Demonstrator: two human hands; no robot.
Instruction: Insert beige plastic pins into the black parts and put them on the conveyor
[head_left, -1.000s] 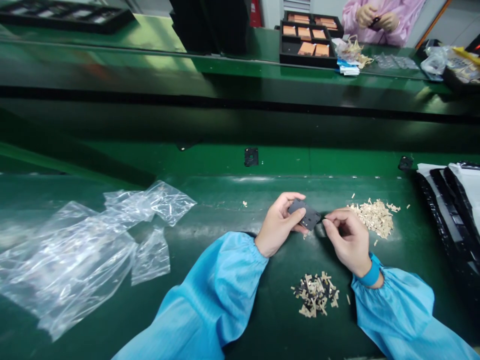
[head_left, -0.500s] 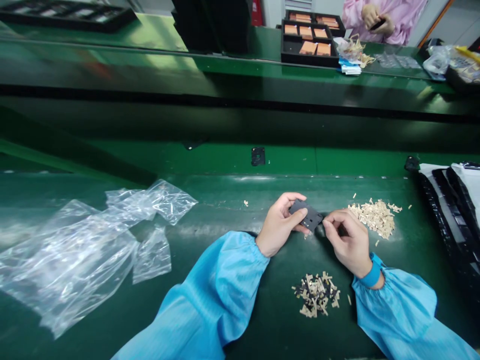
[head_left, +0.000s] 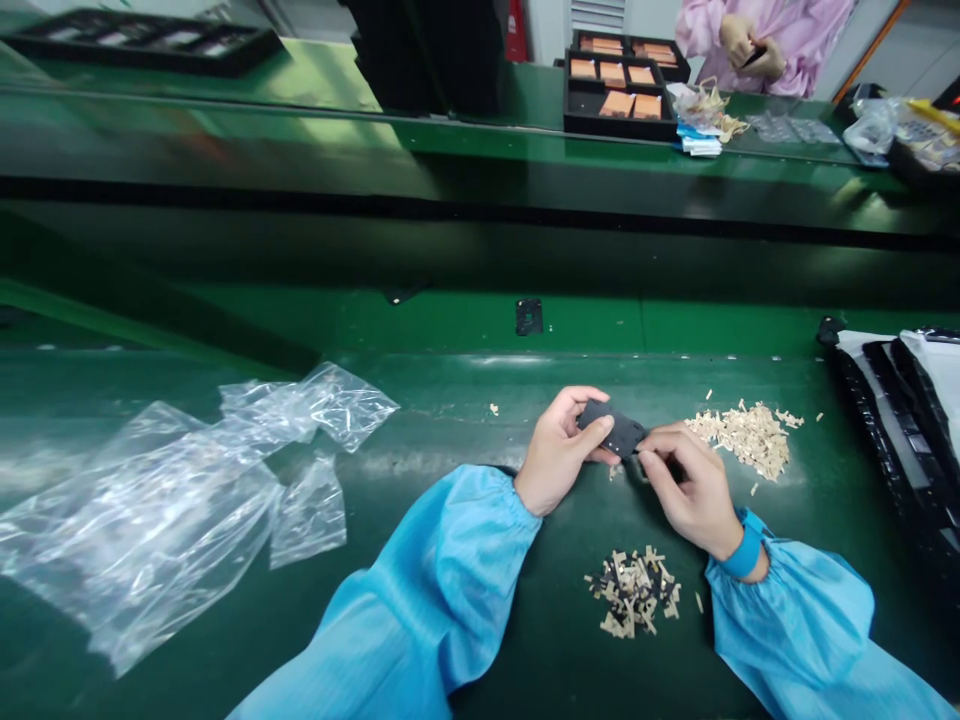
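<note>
My left hand grips a flat dark plate with small holes, thumb on top. The fingertips of my right hand are pinched together at the plate's right end; whatever they hold is too small to make out. Behind my right hand lies a heap of small beige pieces. Nearer to me, between my forearms, is a mixed pile of beige and black pieces. A few small bits lie just under the plate.
Clear plastic bags spread over the left of the green bench. A black square part lies farther back. Black-and-white packages are at the right. Beyond the ledge are trays and a person in pink.
My right hand has moved slightly left, closer against the end of the dark plate. My left hand still holds the plate. The view has shifted a little.
</note>
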